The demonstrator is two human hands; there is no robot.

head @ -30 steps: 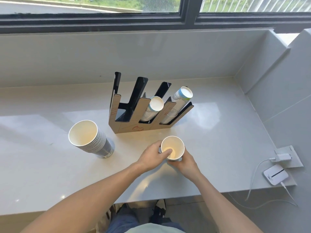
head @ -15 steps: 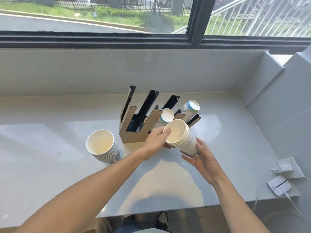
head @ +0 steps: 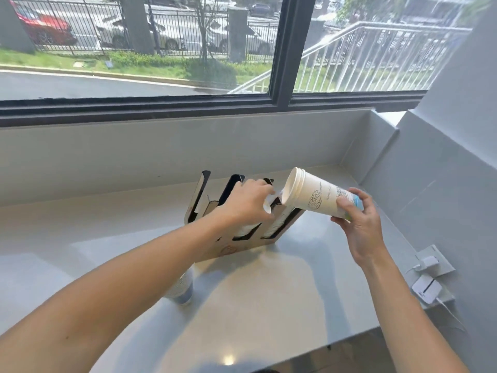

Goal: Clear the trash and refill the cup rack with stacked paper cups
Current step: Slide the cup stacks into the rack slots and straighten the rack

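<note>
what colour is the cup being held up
White paper cup with a dark line drawing and a blue base, head view.

You face a pale glossy counter (head: 269,305) set under a wide window (head: 134,49) with a dark frame and 1 upright mullion (head: 281,49). Daylight glares off the countertop. Outside you see grass, a black fence, parked cars and a white stair railing (head: 363,55). A grey wall (head: 443,170) closes your right side, a white charger (head: 427,263) plugged in beside it.
</note>
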